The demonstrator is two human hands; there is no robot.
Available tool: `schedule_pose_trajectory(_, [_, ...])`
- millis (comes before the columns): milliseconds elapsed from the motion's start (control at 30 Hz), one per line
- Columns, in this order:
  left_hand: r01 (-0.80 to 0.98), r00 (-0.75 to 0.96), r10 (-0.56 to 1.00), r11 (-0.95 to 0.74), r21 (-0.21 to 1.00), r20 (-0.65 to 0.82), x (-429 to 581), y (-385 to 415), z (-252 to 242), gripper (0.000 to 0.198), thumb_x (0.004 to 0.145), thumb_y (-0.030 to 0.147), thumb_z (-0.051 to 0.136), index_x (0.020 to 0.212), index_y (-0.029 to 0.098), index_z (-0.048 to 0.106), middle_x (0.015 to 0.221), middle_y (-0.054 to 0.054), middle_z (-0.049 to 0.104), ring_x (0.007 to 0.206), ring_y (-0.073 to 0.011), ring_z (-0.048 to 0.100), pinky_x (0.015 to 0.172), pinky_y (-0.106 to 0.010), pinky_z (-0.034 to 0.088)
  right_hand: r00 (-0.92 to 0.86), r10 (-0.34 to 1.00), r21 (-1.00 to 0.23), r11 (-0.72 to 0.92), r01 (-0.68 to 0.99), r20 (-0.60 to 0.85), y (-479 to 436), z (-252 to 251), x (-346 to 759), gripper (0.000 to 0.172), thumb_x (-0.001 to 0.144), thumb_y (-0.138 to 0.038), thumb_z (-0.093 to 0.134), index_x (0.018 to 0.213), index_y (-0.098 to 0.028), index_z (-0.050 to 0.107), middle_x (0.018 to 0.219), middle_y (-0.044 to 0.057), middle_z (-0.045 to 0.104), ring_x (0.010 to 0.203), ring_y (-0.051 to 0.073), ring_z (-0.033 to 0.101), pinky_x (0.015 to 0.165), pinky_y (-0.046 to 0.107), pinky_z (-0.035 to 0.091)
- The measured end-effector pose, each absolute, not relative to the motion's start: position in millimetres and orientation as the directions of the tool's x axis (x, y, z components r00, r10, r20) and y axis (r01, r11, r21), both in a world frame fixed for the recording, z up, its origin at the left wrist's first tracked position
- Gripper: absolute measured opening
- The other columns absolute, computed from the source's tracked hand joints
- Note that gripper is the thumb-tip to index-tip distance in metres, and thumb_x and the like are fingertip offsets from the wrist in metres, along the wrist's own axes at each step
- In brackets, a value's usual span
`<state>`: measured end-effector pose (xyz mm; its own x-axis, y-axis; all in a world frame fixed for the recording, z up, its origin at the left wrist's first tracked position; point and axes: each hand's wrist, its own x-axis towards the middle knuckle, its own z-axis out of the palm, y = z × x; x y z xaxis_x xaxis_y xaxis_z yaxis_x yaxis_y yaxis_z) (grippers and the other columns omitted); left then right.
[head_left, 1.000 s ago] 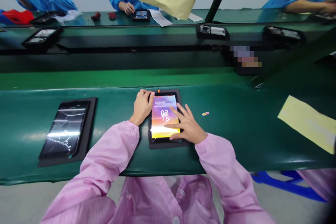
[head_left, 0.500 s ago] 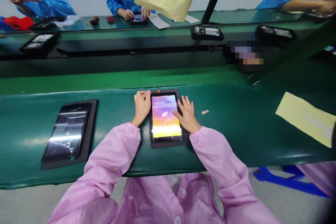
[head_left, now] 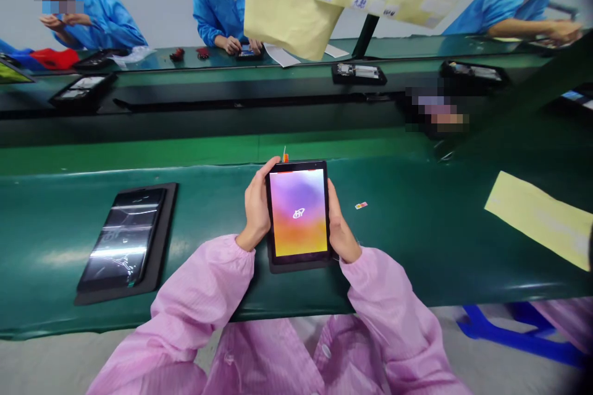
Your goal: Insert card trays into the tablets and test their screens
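A black-framed tablet [head_left: 299, 210] with a lit purple-to-orange screen and a white logo is held between my two hands, tilted up toward me. My left hand [head_left: 258, 203] grips its left edge, fingertips at the upper corner. On the right edge my right hand [head_left: 341, 228] is closed around the side, its fingers partly hidden behind. A small orange-red piece [head_left: 286, 158] sticks up at the tablet's top edge. Under the tablet's lower end shows a dark grey pad [head_left: 296, 266].
To the left, a second tablet [head_left: 123, 234] with a dark screen lies on a dark pad. A small coloured sticker [head_left: 361, 205] and a yellow sheet [head_left: 540, 219] lie to the right. Beyond the bench, open devices [head_left: 359, 73] rest in a channel; co-workers in blue [head_left: 215, 12] sit opposite.
My hands have taken the tablet by both sides and raised it off flat, tilting it toward me. The right hand has left the screen for the right edge. The camera view has tipped upward.
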<state>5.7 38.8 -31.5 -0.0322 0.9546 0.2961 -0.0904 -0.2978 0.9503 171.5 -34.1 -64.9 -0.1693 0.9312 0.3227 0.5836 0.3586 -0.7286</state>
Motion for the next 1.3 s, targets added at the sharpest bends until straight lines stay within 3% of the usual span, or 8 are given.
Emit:
schedule_pose_trajectory(200, [-0.257,0.0,0.895,-0.431,0.865,0.446,13,41,11,0.055,0.097,0.053,0.023,0.147,0.03,0.026,0.138,-0.01,0.055,0.118,-0.0244,0.06,0.092,-0.042,0.053,-0.097,0.887,-0.779,0.444,0.444,0.451,-13,-37,171,0.085,0.084,-0.073,-0.005,0.151,-0.021,-0.018,0.163,0.008,0.004,0.146,0.022,0.025,0.11,0.039,0.041])
schedule_pose_trajectory(300, [-0.321,-0.023,0.896,-0.426,0.846,0.443,12,44,8,0.054,0.096,0.051,0.029,0.142,0.025,0.039,0.126,-0.01,0.064,0.109,-0.0244,0.065,0.087,-0.039,0.055,-0.098,0.895,-0.763,0.423,0.488,0.434,-7,-39,176,0.09,0.081,-0.075,-0.009,0.151,-0.021,-0.018,0.162,0.01,0.007,0.146,0.025,0.025,0.109,0.042,0.042])
schedule_pose_trajectory(400, [-0.382,-0.079,0.897,-0.43,0.818,0.435,8,42,-3,0.046,0.094,0.047,0.037,0.121,0.021,0.063,0.105,-0.008,0.073,0.091,-0.0212,0.07,0.076,-0.033,0.056,-0.118,0.888,-0.774,0.447,0.448,0.445,-10,-35,184,0.088,0.082,-0.076,-0.004,0.153,-0.023,-0.009,0.159,0.013,0.023,0.14,0.026,0.038,0.104,0.044,0.047])
schedule_pose_trajectory(533, [-0.351,-0.118,0.848,-0.522,0.778,0.516,3,39,0,0.038,0.093,0.039,0.044,0.09,0.021,0.077,0.085,-0.003,0.076,0.074,-0.0161,0.07,0.067,-0.026,0.053,-0.033,0.809,-0.729,0.545,0.413,0.587,-13,14,192,0.063,0.094,-0.058,0.036,0.147,-0.026,0.027,0.141,0.012,0.051,0.125,0.025,0.054,0.101,0.043,0.047])
schedule_pose_trajectory(600, [-0.28,-0.087,0.828,-0.553,0.784,0.553,1,41,9,0.032,0.091,0.035,0.049,0.083,0.022,0.078,0.08,-0.002,0.076,0.07,-0.0152,0.07,0.065,-0.025,0.052,-0.07,0.767,-0.64,0.579,0.505,0.638,-9,49,191,0.039,0.094,-0.043,0.051,0.128,-0.024,0.052,0.126,0.009,0.061,0.117,0.023,0.058,0.101,0.041,0.046])
schedule_pose_trajectory(667, [-0.224,-0.03,0.822,-0.561,0.797,0.569,-2,44,18,0.029,0.09,0.034,0.052,0.084,0.023,0.078,0.077,-0.002,0.075,0.065,-0.0149,0.069,0.061,-0.025,0.051,-0.222,0.736,-0.529,0.631,0.568,0.64,-3,78,186,0.021,0.092,-0.035,0.055,0.107,-0.021,0.062,0.106,0.007,0.068,0.101,0.021,0.063,0.091,0.037,0.049])
schedule_pose_trajectory(833, [-0.185,0.044,0.794,-0.59,0.786,0.606,-7,49,23,0.03,0.09,0.037,0.051,0.094,0.021,0.075,0.069,-0.002,0.072,0.057,-0.0139,0.065,0.053,-0.024,0.047,-0.471,0.688,-0.398,0.714,0.576,0.552,9,102,170,0.017,0.094,-0.031,0.052,0.089,-0.017,0.061,0.082,0.003,0.066,0.074,0.015,0.06,0.069,0.027,0.046])
schedule_pose_trajectory(1300, [-0.19,0.029,0.747,-0.648,0.737,0.664,-2,44,18,0.03,0.09,0.039,0.048,0.086,0.02,0.07,0.067,-0.001,0.065,0.058,-0.0132,0.058,0.056,-0.025,0.047,-0.522,0.635,-0.305,0.753,0.583,0.57,10,97,165,0.018,0.096,-0.028,0.047,0.083,-0.019,0.056,0.075,0.0,0.061,0.063,0.011,0.054,0.058,0.023,0.041])
